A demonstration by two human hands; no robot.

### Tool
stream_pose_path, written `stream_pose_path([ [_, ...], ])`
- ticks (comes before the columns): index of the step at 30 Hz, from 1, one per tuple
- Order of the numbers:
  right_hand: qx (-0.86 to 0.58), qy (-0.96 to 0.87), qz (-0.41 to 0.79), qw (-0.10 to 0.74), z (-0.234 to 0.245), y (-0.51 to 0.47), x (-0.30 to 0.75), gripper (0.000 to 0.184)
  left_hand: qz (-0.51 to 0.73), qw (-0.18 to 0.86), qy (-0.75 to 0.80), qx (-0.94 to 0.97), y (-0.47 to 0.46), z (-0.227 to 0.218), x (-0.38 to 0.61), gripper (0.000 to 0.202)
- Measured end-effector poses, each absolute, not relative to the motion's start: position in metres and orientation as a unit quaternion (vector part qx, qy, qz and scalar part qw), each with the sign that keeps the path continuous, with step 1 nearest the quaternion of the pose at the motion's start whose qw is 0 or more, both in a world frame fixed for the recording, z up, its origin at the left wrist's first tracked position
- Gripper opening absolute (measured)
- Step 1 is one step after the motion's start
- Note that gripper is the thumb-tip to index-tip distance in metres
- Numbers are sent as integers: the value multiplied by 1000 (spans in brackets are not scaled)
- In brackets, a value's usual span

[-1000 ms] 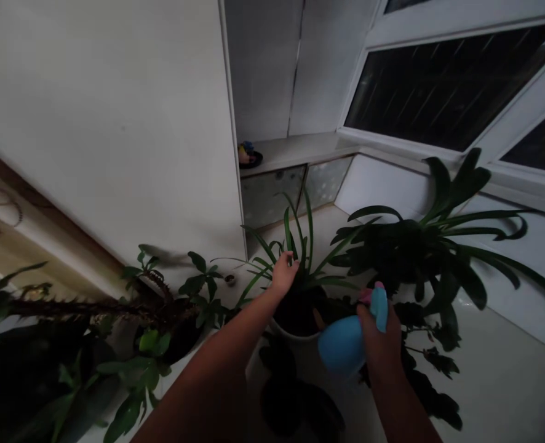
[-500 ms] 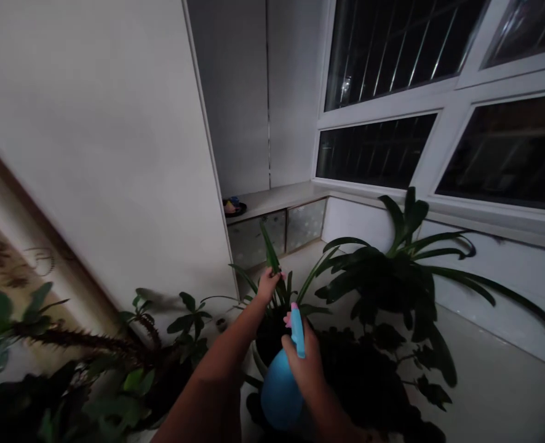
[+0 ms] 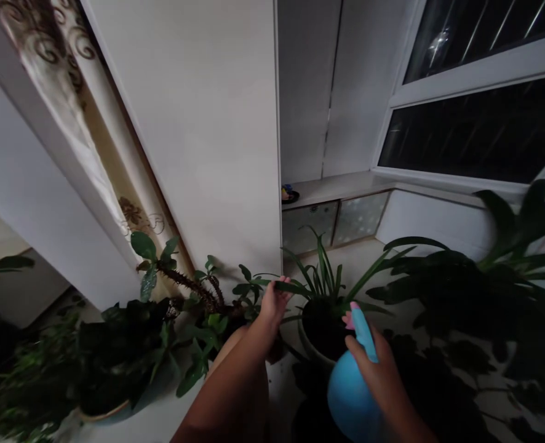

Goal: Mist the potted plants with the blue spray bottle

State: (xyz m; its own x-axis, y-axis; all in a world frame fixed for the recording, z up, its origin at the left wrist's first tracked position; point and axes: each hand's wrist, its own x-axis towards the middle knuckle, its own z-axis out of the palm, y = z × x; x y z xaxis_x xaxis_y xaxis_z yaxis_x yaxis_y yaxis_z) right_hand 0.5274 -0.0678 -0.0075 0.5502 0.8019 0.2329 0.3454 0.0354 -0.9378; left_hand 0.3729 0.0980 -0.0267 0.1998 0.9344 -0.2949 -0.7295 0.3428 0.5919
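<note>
My right hand (image 3: 383, 375) grips a round blue spray bottle (image 3: 349, 397) with a blue head and pink nozzle, pointed at a potted plant with long narrow leaves (image 3: 321, 280). That plant grows in a pale round pot (image 3: 312, 351) on the floor. My left hand (image 3: 272, 304) reaches forward and pinches one of its long leaves at the plant's left side. The room is dim.
A thorny-stemmed plant (image 3: 184, 286) and leafy pots (image 3: 115, 351) stand at the left. A big dark broad-leaved plant (image 3: 485, 289) fills the right. Behind are a white wall, a low ledge with a small dish (image 3: 290, 195), and dark windows (image 3: 466, 132).
The view has swung left, showing a curtain and more plants. My left hand has shifted to a leaf on the plant's left side. The spray bottle stays aimed at the pot.
</note>
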Motion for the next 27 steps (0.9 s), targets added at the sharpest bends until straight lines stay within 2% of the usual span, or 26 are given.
stream_pose_path([
  [3,-620,-463,266,575,-21,-63,504,48,513,797,288,135,86,-32,350,38],
  [9,-543,-493,349,583,-34,-57,457,46,469,841,241,117,75,-29,338,40],
  [14,-567,-508,289,580,-34,-39,445,39,460,854,213,116,73,-26,354,42],
  [18,-570,-542,242,568,-30,-24,448,41,453,860,203,120,74,-31,367,43],
  [27,-595,-541,237,545,-21,-4,448,38,436,867,204,130,86,-35,379,52],
])
